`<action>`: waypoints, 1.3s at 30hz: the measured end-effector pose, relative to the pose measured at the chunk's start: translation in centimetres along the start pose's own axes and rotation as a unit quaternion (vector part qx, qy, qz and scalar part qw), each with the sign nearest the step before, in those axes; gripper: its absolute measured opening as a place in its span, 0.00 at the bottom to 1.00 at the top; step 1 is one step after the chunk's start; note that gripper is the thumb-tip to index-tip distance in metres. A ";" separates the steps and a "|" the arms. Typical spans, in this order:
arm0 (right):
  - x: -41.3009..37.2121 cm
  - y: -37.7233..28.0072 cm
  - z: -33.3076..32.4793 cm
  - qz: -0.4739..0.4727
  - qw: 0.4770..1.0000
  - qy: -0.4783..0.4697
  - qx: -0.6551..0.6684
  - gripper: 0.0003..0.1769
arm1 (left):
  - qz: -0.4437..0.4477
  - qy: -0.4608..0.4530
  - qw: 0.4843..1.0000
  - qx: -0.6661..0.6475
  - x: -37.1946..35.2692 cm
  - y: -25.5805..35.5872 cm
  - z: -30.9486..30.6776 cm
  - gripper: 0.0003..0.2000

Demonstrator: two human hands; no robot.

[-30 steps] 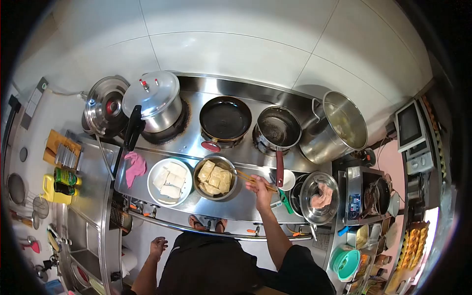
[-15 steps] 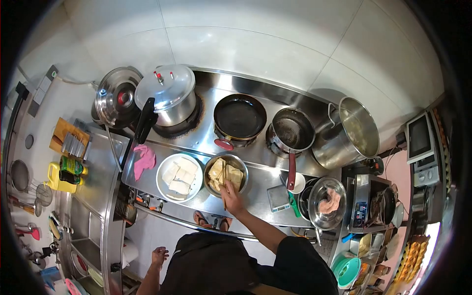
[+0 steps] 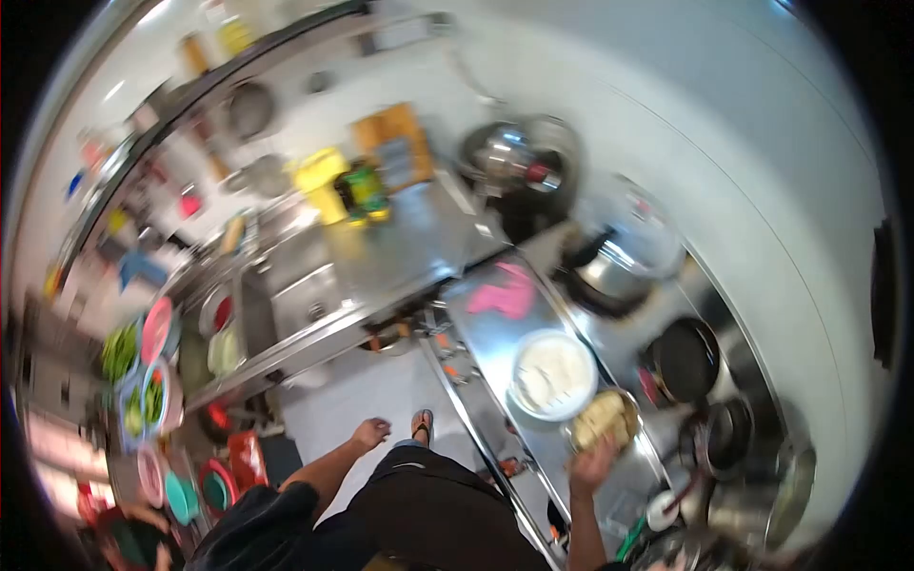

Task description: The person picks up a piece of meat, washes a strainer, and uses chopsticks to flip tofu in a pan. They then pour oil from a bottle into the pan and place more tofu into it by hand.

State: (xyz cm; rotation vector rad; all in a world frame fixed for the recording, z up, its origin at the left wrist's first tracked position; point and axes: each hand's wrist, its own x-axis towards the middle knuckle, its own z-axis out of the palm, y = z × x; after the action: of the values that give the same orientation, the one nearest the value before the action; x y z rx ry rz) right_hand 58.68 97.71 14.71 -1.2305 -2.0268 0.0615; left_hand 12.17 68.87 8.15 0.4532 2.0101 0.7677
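Note:
My right hand (image 3: 593, 466) is at the near rim of a metal bowl (image 3: 630, 400) holding yellowish slabs (image 3: 605, 420), perhaps tofu. Its fingers look closed, and the chopsticks seen in it a moment before are lost in the blur. Beside that bowl stands a white bowl (image 3: 519, 394) with pale white slabs (image 3: 552, 371) in it. Away from the counter, my left hand (image 3: 373, 434) hangs over the floor, fingers loosely apart with nothing in them.
A pink cloth (image 3: 505, 293) lies on the steel counter. Behind are a pressure cooker (image 3: 628, 249), a frying pan (image 3: 687, 360) and a saucepan (image 3: 726, 438). Leftward are a sink (image 3: 300, 290), yellow jug (image 3: 321, 176) and cutting board (image 3: 405, 133); several basins stand at lower left.
The view has swung left, bringing the sink side into sight and blurring the scene. My right hand stays at the metal bowl. My left hand remains free of objects.

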 end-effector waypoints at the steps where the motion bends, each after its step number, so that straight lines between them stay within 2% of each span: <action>1: 1.2 -2.2 -0.7 0.026 0.998 0.015 0.049 0.15 | 0.011 0.005 1.000 -0.002 -0.9 2.3 -1.2 0.15; 2: 2.2 -4.1 -1.1 0.058 0.994 0.026 0.092 0.11 | 0.020 -0.001 1.000 0.009 1.1 0.2 -2.4 0.19; 4: 2.7 -6.9 0.2 0.076 0.991 0.009 0.114 0.05 | 0.026 0.035 0.999 -0.009 1.9 0.4 -5.0 0.19; 7: 4.4 -15.0 3.6 0.045 0.987 -0.041 0.150 0.03 | 0.022 0.081 0.995 -0.050 3.4 -2.1 -9.3 0.18; 8: 5.6 -19.4 4.8 0.041 0.973 -0.056 0.220 0.03 | 0.020 0.093 0.993 -0.065 4.2 -3.5 -10.9 0.18; 11: 5.9 -29.0 12.1 0.005 0.953 -0.142 0.268 0.03 | -0.013 0.120 0.984 -0.130 6.4 -10.8 -16.3 0.17; 13: 5.8 -36.9 16.8 0.020 0.915 -0.239 0.324 0.05 | -0.058 0.168 0.966 -0.187 4.3 -13.2 -20.4 0.17; 15: 5.8 -45.5 20.8 -0.010 0.863 -0.331 0.383 0.08 | -0.088 0.210 0.947 -0.225 2.7 -17.7 -24.5 0.16; 17: 3.7 -52.3 26.8 0.030 0.792 -0.402 0.459 0.09 | -0.120 0.257 0.921 -0.266 0.3 -22.4 -27.1 0.14; 18: 3.3 -56.0 28.6 0.014 0.745 -0.470 0.474 0.09 | -0.141 0.283 0.903 -0.292 -1.2 -24.9 -28.3 0.13; 20: 2.7 -63.1 31.6 -0.014 0.650 -0.586 0.484 0.11 | -0.114 0.353 0.860 -0.351 -4.0 -30.1 -29.7 0.09; 22: 1.7 -70.2 33.9 -0.016 0.558 -0.673 0.485 0.12 | -0.151 0.409 0.802 -0.407 -8.7 -30.8 -31.0 0.10; 24: 0.0 -76.2 35.9 0.014 0.465 -0.742 0.483 0.13 | -0.187 0.474 0.736 -0.447 -12.8 -31.1 -29.9 0.11; 27: -3.7 -85.0 40.5 0.037 0.370 -0.798 0.475 0.16 | -0.216 0.531 0.659 -0.487 -16.0 -33.9 -24.7 0.13; 29: -7.4 -90.7 44.7 0.089 0.347 -0.813 0.459 0.17 | -0.204 0.540 0.625 -0.525 -17.8 -33.5 -20.2 0.15; 30: -9.4 -93.0 46.9 0.118 0.337 -0.819 0.450 0.18 | -0.250 0.534 0.582 -0.560 -17.9 -33.3 -18.3 0.14; 32: -13.5 -97.9 50.9 0.202 0.367 -0.812 0.406 0.20 | -0.286 0.520 0.524 -0.611 -17.9 -33.4 -13.9 0.13; 34: -17.5 -101.9 55.1 0.261 0.390 -0.807 0.359 0.22 | -0.306 0.507 0.493 -0.638 -17.9 -32.1 -11.3 0.09; 35: -19.4 -103.4 57.2 0.280 0.398 -0.807 0.334 0.23 | -0.282 0.533 0.632 -0.486 -18.2 -31.7 -9.4 0.10; 36: -20.7 -104.2 58.0 0.299 0.404 -0.808 0.306 0.24 | -0.426 0.360 0.740 -0.375 -16.9 -35.6 -6.9 0.12; 37: -21.3 -105.2 57.9 0.318 0.373 -0.809 0.325 0.25 | -0.396 0.400 0.735 -0.379 -17.5 -35.4 -5.9 0.12; 39: -21.9 -105.9 58.3 0.362 0.314 -0.798 0.366 0.26 | -0.376 0.427 0.672 -0.474 -18.1 -34.1 -9.0 0.13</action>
State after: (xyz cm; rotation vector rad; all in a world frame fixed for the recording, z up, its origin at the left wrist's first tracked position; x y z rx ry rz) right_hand -50.49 42.64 2.62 -1.1539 -1.4992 3.3535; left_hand 13.33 30.09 0.08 -1.5165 1.8928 1.4345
